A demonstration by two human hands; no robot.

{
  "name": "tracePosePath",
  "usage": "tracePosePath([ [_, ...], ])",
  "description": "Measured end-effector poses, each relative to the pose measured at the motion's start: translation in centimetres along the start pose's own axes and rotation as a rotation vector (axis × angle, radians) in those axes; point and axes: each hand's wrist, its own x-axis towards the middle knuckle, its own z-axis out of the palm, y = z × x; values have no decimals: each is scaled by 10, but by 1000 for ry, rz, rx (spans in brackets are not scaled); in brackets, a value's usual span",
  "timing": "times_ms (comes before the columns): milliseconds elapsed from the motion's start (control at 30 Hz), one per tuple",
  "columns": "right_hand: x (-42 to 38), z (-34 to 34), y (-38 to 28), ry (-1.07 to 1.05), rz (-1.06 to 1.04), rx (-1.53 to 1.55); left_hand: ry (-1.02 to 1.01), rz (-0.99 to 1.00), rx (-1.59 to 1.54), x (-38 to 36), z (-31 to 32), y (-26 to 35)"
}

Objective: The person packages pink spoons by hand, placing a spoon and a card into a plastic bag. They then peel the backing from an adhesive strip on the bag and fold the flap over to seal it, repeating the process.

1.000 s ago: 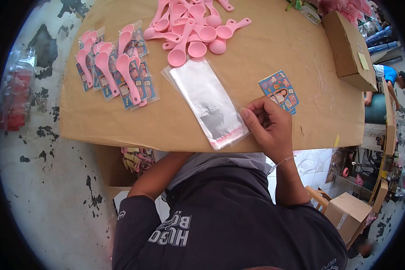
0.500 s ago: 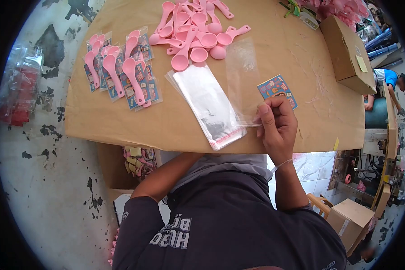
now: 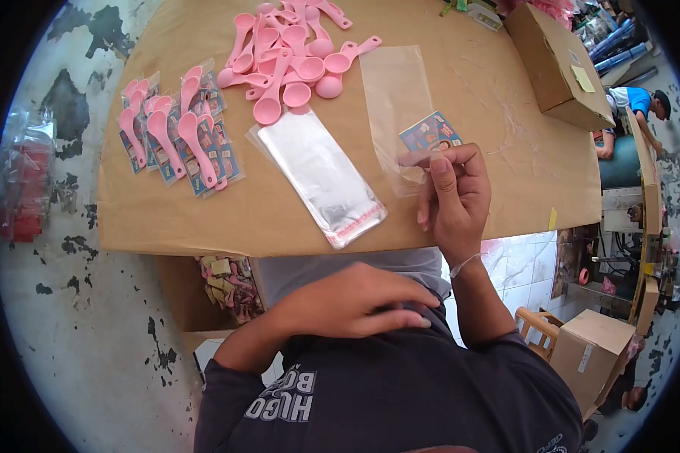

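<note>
My right hand is over the table's near side, its thumb and fingers closed at the lower end of a clear plastic bag. One fingertip shows through the film. Just beyond that hand lies a blue printed card, partly covered by the fingers and the bag. My left hand is in front of my stomach, below the table edge, fingers stretched out and nothing visible in it. Between the hands and the pink measuring spoons sits a stack of clear bags with a reddish strip along its near end.
Several bagged pink spoons with blue cards lie at the table's left. A cardboard box stands at the back right. Below the table on the left, an open carton holds more packed pieces. Another person is at the far right.
My left hand has come out from under the table edge to in front of my stomach. The right hand has shifted slightly, with a finger now showing through the bag. The whole view has shifted left.
</note>
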Motion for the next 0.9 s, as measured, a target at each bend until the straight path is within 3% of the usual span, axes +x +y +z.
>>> tracePosePath([
  [33,0,-3,1,-15,-24,6,-3,3,4,-9,-8,5],
  [100,-1,-2,-2,-29,-52,14,385,-70,-251,-23,-20,10],
  [133,-3,0,-6,-27,-46,-9,386,-69,-248,-21,-23,7],
  [200,-6,7,-16,-36,-38,-31,861,26,-340,-15,-30,-5],
  [400,-14,26,-36,-183,54,-44,809,116,-501,3,-29,-3],
  [467,-15,24,-30,-320,-10,-216,786,128,-617,2,-32,-4],
  [567,-14,26,-26,-345,-44,-325,943,188,-718,2,-33,-7],
  [833,-12,30,-22,-297,79,-330,1166,217,-607,-6,-36,-12],
  [900,-12,34,-21,-290,68,-323,1211,150,-375,-8,-36,-16],
])
